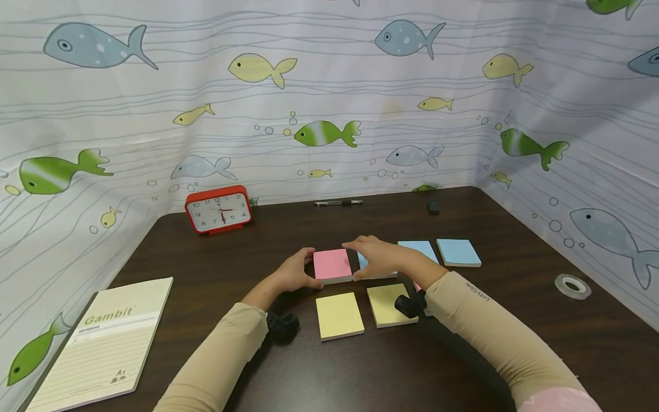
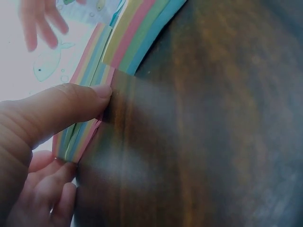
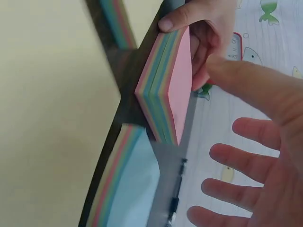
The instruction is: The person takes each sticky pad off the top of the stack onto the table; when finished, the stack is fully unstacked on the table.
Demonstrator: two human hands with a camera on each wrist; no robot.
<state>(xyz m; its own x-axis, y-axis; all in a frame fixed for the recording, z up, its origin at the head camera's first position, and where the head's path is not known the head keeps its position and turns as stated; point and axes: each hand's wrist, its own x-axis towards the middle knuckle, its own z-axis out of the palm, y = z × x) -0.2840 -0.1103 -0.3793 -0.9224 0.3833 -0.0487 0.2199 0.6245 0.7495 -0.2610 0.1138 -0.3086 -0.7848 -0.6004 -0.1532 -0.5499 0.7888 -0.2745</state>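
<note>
- Your left hand (image 1: 294, 276) grips the pink-topped sticky note pad (image 1: 332, 265) at its left edge — the left wrist view shows your thumb (image 2: 71, 106) pressed against the striped side of the stack, with the other fingers curled beneath it.
- Your right hand (image 1: 380, 258) sits at the pad's right edge with fingers spread and mostly straight; in the right wrist view they hover loose beside the pink face, grasping nothing.
- The pad lies near the middle of the dark wooden table (image 1: 463, 355), flat or nearly so in the head view. It is close to square, so no long axis stands out; its edges run roughly in line with the table's edges, and the pink face points up.
- Just in front of it, towards you, lie two yellow pads (image 1: 338, 315) side by side, apart from the pink one.
- To its right, two blue pads (image 1: 459, 252) sit in a row; another blue one is partly hidden under your right hand.
- Further back stand a red clock (image 1: 218, 209) against the fish-print curtain (image 1: 329, 86) and a pen (image 1: 338, 202) lying crosswise.
- A notebook (image 1: 103, 343) rests at the table's near left — a roll of tape (image 1: 572, 285) at the right.
</note>
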